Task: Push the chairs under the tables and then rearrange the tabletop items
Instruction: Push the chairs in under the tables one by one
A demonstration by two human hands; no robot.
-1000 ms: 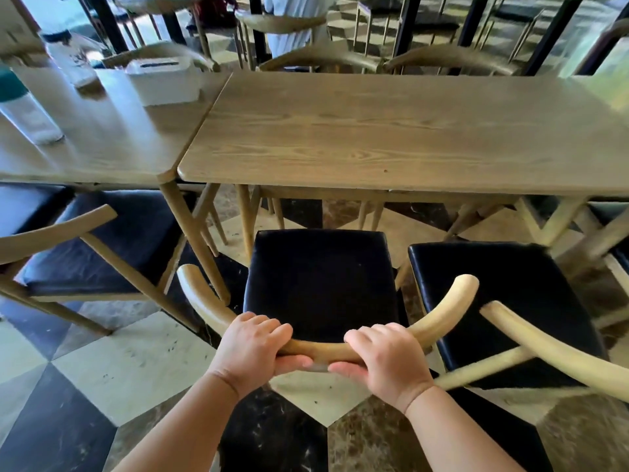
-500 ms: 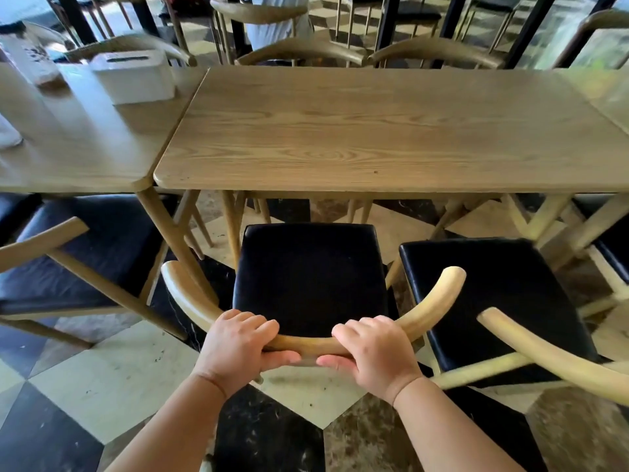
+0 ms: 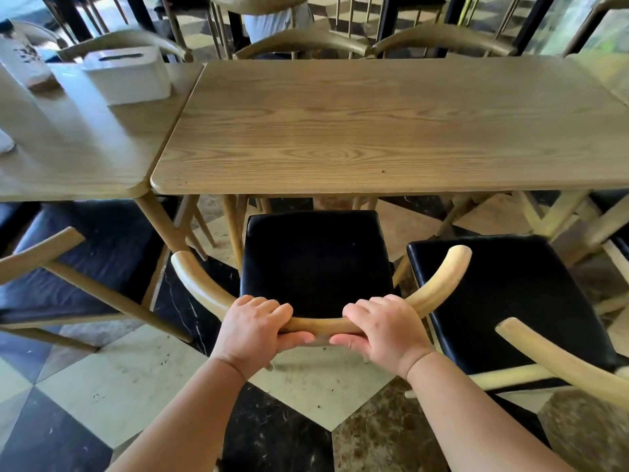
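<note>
At lower centre of frame, left hand and right hand gripping chair backrest, fingers curled round; rigid, apparently weighty, sliding toward tabletop.

Both forearms reach forward; left hand and right hand are curled side by side (thumbs underneath, fingers on top).

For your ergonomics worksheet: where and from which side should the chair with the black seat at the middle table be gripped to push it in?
Grip the curved wooden backrest rail at its middle, from behind the chair. The rail bows toward the person and is slim enough to wrap, as the left hand and right hand do either side of centre, probably keeping the push straight.
</note>
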